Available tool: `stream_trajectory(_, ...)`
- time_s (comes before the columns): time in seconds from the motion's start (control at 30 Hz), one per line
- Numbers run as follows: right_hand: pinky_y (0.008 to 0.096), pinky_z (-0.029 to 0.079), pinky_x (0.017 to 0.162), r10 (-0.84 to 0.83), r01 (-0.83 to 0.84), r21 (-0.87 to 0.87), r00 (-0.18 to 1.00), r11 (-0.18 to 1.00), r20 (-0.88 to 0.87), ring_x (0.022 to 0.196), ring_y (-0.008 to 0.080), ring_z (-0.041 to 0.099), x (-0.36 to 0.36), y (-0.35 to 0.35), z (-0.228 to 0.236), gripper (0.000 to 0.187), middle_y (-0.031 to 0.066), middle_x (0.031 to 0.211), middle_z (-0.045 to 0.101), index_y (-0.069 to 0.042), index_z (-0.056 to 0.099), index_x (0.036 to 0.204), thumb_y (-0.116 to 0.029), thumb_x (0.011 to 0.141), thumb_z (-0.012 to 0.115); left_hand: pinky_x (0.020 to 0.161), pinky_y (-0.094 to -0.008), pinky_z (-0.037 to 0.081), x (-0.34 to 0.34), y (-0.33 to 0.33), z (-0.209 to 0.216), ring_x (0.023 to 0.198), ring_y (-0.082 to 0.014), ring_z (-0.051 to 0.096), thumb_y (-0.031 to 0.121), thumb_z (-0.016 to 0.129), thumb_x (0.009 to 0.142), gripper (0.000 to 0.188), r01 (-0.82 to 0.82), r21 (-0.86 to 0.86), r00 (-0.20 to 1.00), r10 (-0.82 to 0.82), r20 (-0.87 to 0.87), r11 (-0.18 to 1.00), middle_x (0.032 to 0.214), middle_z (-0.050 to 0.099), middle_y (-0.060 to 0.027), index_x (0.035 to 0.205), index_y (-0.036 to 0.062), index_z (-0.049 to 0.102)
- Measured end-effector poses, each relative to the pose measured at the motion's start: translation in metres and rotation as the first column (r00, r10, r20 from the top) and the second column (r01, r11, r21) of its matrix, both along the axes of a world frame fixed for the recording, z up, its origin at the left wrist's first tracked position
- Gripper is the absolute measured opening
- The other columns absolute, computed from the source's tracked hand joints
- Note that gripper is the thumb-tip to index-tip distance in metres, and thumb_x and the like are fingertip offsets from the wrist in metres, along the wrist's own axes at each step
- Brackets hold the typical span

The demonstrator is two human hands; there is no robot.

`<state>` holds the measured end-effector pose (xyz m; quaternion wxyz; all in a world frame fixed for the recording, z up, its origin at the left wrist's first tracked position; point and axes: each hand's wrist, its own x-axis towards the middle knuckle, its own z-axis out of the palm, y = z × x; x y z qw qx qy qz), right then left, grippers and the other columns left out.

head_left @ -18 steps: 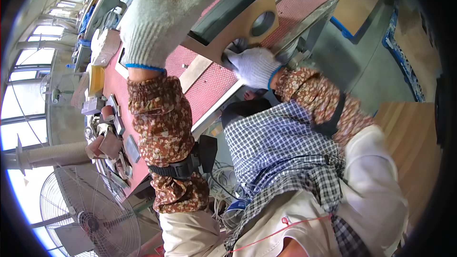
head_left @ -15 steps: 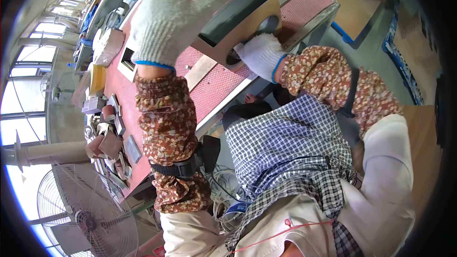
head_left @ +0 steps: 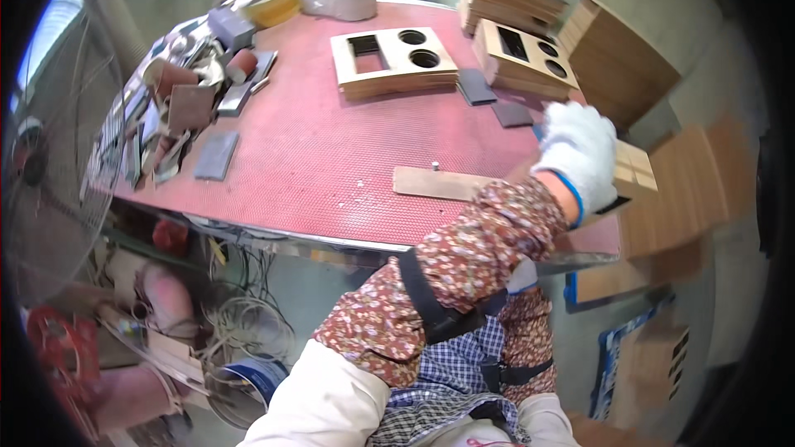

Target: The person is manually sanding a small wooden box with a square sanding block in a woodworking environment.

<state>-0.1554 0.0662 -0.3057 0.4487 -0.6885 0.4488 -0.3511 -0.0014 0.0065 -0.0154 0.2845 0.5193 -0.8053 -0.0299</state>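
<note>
My left hand [head_left: 575, 149], in a white knit glove with a blue cuff, reaches across to the table's right edge. Its fingers are curled on a light wooden panel [head_left: 636, 167] with a dark cutout, which the glove partly covers. Of my right hand [head_left: 522, 276], only a bit of glove shows below the table edge; the left forearm covers the rest and its fingers are hidden. A flat wooden strip [head_left: 443, 183] lies left of the left hand. Dark grey abrasive pads [head_left: 513, 115] lie just beyond it.
A wooden panel with one rectangular and two round holes [head_left: 396, 81] rests on the red table [head_left: 290, 141]. More cut panels [head_left: 509, 0] are stacked at the far right. Sanding blocks and scraps [head_left: 190, 108] clutter the left side, beside a fan [head_left: 58, 149]. Boards [head_left: 671, 199] stand at right.
My view has swung toward the table. The panel, earlier held up before me in both gloves, is now at the right edge under my left hand. The right hand has dropped below the table edge.
</note>
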Motion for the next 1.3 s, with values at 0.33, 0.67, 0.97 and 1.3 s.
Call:
stream_trajectory(0.33,0.0471,0.057,0.084,-0.044,-0.129,-0.295,0.855,0.947,-0.516,0.100,0.0269,0.069,-0.030,0.006,0.011,0.044,0.0106,0.126,0.065,-0.012,0.053,0.143,-0.026,0.102,0.058,0.089,-0.0443,0.048,-0.014,-0.014,0.007,0.114,-0.0261,0.066,0.046,0.079,0.081,0.047,-0.036,0.152,0.999,0.029,0.046,0.988,0.116,0.071,-0.0071,0.116,0.0154,0.076)
stream_trajectory(0.67,0.0434,0.059,0.076,-0.097,-0.163,-0.178,0.411,0.971,-0.907,0.089,0.0274,0.071,-0.003,-0.006,0.047,0.042,0.0084,0.116,0.065,-0.011,0.059,0.136,-0.022,0.095,0.060,0.082,-0.0414,0.054,-0.007,-0.016,0.002,0.105,-0.0268,0.073,0.066,0.080,0.075,0.059,-0.057,-0.037,0.996,0.059,0.061,0.998,0.104,0.078,-0.0087,0.103,0.0147,0.080)
stream_trajectory(0.97,0.0377,0.057,0.054,-0.403,-0.419,-0.484,0.271,0.768,-0.874,0.063,0.0233,0.070,0.008,0.000,0.093,0.055,0.0094,0.125,0.062,-0.009,0.048,0.148,-0.016,0.094,0.056,0.074,-0.0448,0.060,0.011,0.005,-0.004,0.079,-0.0350,0.075,0.052,0.074,0.077,0.055,0.073,-0.272,0.997,-0.079,-0.013,0.960,0.083,0.074,-0.0188,0.099,0.0015,0.076)
stream_trajectory(1.3,0.0490,0.061,0.079,-0.318,0.090,-0.438,0.817,0.894,-0.481,0.092,0.0393,0.074,0.046,-0.004,0.062,0.059,0.0202,0.143,0.060,-0.010,0.045,0.149,-0.012,0.093,0.063,0.071,-0.0399,0.059,0.014,0.022,0.042,0.075,-0.0311,0.074,0.049,0.075,0.078,0.060,0.178,0.157,0.983,-0.182,0.012,0.971,0.085,0.075,-0.0231,0.100,-0.0069,0.073)
